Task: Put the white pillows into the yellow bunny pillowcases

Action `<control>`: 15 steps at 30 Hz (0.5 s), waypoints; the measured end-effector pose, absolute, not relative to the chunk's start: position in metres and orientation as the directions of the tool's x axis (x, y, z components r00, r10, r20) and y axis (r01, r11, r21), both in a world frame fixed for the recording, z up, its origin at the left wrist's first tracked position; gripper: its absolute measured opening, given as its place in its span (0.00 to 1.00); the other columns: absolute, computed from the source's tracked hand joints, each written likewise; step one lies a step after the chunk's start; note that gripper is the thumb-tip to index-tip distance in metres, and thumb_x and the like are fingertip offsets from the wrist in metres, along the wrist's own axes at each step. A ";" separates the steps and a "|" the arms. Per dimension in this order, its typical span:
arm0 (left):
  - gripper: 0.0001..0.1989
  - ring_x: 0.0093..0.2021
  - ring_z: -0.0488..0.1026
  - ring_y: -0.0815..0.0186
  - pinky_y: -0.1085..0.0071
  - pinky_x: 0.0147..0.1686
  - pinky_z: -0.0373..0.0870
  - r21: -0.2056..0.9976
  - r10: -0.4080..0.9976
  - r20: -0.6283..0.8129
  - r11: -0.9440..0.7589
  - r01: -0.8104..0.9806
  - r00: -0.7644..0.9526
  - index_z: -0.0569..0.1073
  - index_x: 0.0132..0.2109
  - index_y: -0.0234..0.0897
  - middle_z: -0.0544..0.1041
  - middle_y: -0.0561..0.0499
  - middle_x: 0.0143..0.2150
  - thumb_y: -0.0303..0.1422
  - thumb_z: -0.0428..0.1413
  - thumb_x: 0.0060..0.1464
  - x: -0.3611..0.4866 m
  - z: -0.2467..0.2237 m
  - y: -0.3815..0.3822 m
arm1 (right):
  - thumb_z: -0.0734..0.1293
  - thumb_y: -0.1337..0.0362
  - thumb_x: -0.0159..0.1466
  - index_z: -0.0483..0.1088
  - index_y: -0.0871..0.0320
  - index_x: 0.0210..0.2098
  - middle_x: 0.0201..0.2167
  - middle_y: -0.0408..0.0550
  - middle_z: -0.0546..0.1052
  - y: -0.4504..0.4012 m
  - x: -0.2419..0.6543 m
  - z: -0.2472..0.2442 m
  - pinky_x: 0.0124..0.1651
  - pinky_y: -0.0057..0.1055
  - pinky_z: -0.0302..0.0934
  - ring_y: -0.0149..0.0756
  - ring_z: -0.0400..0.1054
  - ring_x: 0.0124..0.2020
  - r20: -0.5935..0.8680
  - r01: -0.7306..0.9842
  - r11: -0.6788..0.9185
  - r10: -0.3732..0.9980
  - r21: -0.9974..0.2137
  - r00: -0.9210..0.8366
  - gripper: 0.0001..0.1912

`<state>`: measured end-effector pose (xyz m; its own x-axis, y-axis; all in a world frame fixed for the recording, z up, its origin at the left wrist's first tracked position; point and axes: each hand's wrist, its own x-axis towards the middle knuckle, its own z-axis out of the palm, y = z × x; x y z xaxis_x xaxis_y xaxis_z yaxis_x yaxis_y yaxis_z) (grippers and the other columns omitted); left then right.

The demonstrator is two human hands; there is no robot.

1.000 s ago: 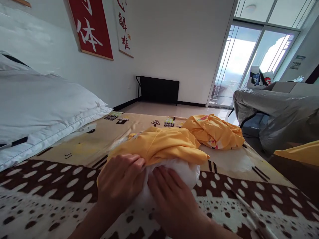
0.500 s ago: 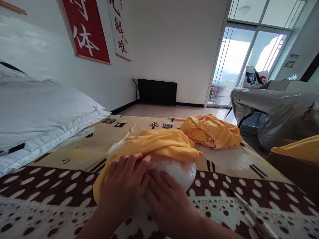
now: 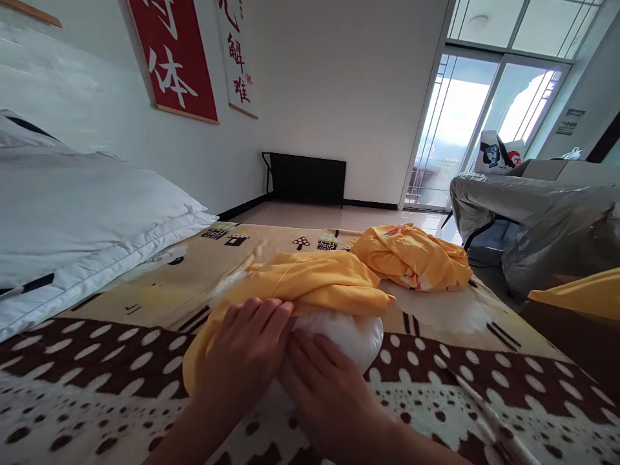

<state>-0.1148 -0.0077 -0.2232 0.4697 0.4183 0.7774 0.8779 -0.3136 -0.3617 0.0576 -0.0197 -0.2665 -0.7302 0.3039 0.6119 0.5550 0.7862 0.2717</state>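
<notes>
A yellow fabric cover (image 3: 320,278) lies bunched partly over a plump white cushion insert (image 3: 358,332) on the bed. My left hand (image 3: 252,342) is closed on the cover's near edge, its fingers curled over the cloth. Close beside it, my right hand (image 3: 324,378) has its fingers together and bent against the white insert, just below the cover's opening. The thumbs and fingertips are partly hidden, as is the part of the insert under the yellow cloth.
A crumpled yellow cloth bundle (image 3: 411,257) lies beyond on the patterned blanket (image 3: 450,387). White pillows (image 3: 97,219) are stacked at the left. At the right edge, more yellow cloth (image 3: 581,294) rests over a dark object. Behind it stands a plastic-covered table (image 3: 533,194).
The view has shifted very slightly. Both hands stay at the cover's opening, and the left fingers are bent a little more over the cloth.
</notes>
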 end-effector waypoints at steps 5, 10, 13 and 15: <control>0.08 0.33 0.66 0.59 0.62 0.36 0.62 -0.361 0.367 0.769 -0.427 0.829 0.524 0.70 0.38 0.33 0.73 0.47 0.30 0.23 0.47 0.59 -0.106 -0.223 -0.014 | 0.57 0.63 0.67 0.64 0.66 0.56 0.57 0.56 0.69 -0.015 0.055 -0.277 0.64 0.40 0.52 0.43 0.58 0.60 0.616 0.545 0.799 0.301 0.254 -0.728 0.21; 0.09 0.31 0.64 0.62 0.65 0.36 0.63 -0.319 0.339 0.765 -0.539 0.779 0.548 0.69 0.35 0.34 0.71 0.49 0.28 0.22 0.45 0.59 -0.097 -0.222 -0.020 | 0.58 0.64 0.66 0.68 0.65 0.51 0.51 0.56 0.73 -0.010 0.052 -0.286 0.64 0.42 0.50 0.44 0.63 0.55 0.667 0.528 0.819 0.265 0.226 -0.696 0.17; 0.09 0.32 0.64 0.62 0.65 0.37 0.63 -0.289 0.351 0.757 -0.576 0.765 0.551 0.69 0.35 0.34 0.71 0.49 0.29 0.22 0.45 0.59 -0.094 -0.225 -0.021 | 0.60 0.64 0.64 0.69 0.64 0.47 0.45 0.54 0.76 -0.010 0.051 -0.287 0.62 0.41 0.53 0.43 0.65 0.51 0.706 0.507 0.838 0.235 0.201 -0.668 0.15; 0.10 0.32 0.65 0.62 0.64 0.39 0.63 -0.280 0.343 0.756 -0.600 0.749 0.557 0.68 0.35 0.34 0.71 0.49 0.29 0.21 0.45 0.58 -0.092 -0.227 -0.023 | 0.61 0.64 0.63 0.71 0.63 0.43 0.39 0.53 0.77 -0.009 0.051 -0.288 0.58 0.40 0.57 0.42 0.67 0.46 0.706 0.493 0.850 0.233 0.186 -0.668 0.12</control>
